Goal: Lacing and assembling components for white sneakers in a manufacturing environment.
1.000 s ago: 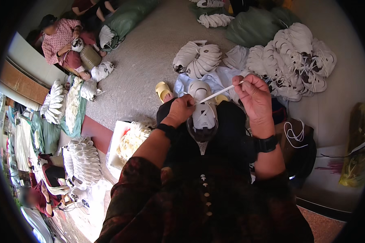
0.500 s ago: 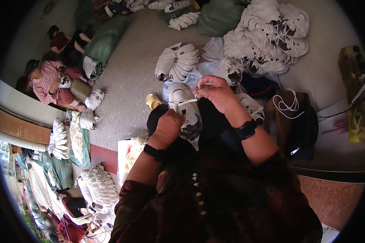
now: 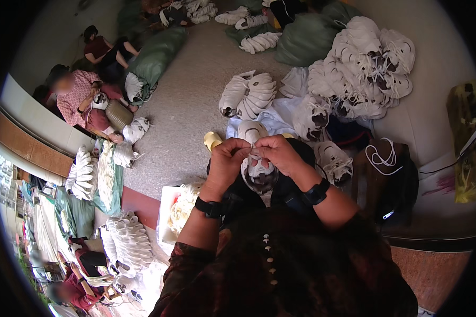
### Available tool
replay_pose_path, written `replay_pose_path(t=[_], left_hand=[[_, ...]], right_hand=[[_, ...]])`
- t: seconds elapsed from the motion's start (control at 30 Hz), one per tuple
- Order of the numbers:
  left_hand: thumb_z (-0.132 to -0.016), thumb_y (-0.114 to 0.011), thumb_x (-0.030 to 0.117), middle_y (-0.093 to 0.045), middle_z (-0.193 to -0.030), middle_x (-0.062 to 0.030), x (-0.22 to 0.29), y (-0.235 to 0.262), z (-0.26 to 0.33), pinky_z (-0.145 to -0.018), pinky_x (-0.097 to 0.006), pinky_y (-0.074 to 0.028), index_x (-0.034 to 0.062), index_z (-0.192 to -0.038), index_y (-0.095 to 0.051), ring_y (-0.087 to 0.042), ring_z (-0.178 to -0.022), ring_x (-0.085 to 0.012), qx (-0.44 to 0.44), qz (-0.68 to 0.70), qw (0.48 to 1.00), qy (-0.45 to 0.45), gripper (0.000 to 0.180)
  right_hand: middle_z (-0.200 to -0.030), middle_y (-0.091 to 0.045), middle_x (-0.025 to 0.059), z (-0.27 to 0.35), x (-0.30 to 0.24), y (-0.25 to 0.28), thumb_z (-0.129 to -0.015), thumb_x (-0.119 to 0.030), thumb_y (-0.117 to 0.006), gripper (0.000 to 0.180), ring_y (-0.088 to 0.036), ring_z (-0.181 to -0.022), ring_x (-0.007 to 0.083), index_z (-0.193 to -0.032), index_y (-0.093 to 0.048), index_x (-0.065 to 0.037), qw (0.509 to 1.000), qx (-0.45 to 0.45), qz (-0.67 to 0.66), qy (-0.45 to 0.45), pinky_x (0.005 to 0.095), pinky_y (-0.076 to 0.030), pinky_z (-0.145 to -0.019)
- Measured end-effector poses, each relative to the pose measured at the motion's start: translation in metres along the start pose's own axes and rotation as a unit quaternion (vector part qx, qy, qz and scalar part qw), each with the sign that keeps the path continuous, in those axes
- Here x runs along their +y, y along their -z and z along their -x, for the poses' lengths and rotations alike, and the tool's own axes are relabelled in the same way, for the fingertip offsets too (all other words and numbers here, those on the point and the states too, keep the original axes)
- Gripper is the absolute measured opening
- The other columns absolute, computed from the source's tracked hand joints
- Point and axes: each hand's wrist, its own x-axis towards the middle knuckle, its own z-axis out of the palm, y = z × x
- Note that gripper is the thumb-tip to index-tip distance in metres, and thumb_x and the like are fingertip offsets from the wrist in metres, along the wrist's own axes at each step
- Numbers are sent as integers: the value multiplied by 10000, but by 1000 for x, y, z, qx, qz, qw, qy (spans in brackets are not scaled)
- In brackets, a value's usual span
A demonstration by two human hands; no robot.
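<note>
A white shoe upper (image 3: 259,174) rests on my lap, its toe pointing away from me. My left hand (image 3: 228,159) and my right hand (image 3: 278,153) meet over its front, fingers pinched together on a white lace (image 3: 255,154) at the eyelets. Both wrists wear black bands. My dark patterned sleeves fill the lower part of the picture. The lace's free ends are hidden under my fingers.
Heaps of white shoe uppers (image 3: 365,68) lie ahead on the grey floor, a smaller stack (image 3: 248,95) nearer. A yellow tape roll (image 3: 212,139) sits by my left hand. Loose white laces (image 3: 382,156) lie on a dark stool at right. Other people (image 3: 79,100) sit at left among more piles.
My right hand, which held the lace stretched out away from the shoe, has come back down. Both hands now close together over the shoe's front. The view has also tilted.
</note>
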Motion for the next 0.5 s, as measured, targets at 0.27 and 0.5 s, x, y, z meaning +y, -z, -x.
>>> replay_pose_path(t=[0.27,0.5], left_hand=[[-783,-649,3,-621,-734,-24,-23,-2,8,-548,-189,-435,1,-861,-640,-534,-604,-70,53,294,949,101,78],[-766,-676,27,-621,-732,-12,-22,-2,10,-560,-191,-428,16,-811,-653,-523,-609,-59,12,205,977,62,51]], right_hand=[[-562,-535,14,-1,-5,-1,-857,-80,-550,136,-450,-455,56,-789,-612,20,997,-42,44,-52,195,-336,-419],[-547,-515,-7,-2,6,-2,-839,-110,-582,167,-434,-469,43,-733,-616,15,994,-65,74,-48,195,-323,-436]])
